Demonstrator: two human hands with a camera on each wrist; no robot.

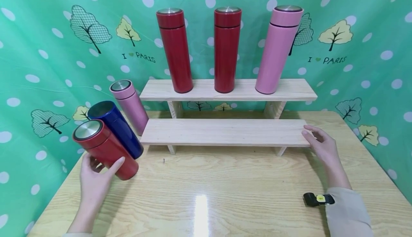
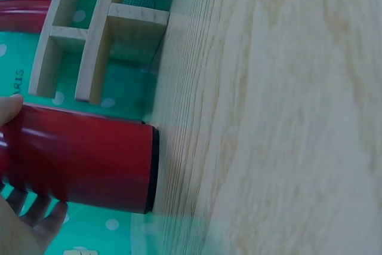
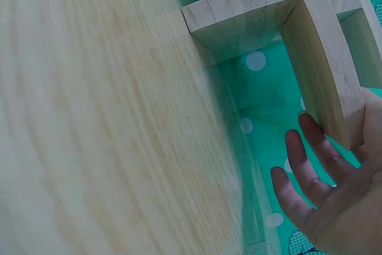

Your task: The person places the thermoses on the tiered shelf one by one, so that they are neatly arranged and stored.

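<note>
My left hand (image 1: 96, 174) grips a red thermos (image 1: 111, 153) with a silver-topped lid, thumb on one side and fingers round the other. In the left wrist view its dark base ring is right at the table surface. Just behind it stands a blue thermos (image 1: 119, 129), then a pink thermos (image 1: 132, 108) by the left end of the lower wooden shelf (image 1: 222, 132). At that shelf's right end, my right hand (image 1: 323, 144) touches the board with thumb and index finger. In the right wrist view its other fingers (image 3: 307, 168) are extended and spread below the board.
The upper wooden shelf (image 1: 199, 94) carries two red thermoses (image 1: 176, 54) (image 1: 227, 52) and a pink one (image 1: 278, 52). Both shelves stand on a wood-grain table (image 1: 244, 190). A green dotted curtain (image 1: 206, 0) hangs behind and along the sides.
</note>
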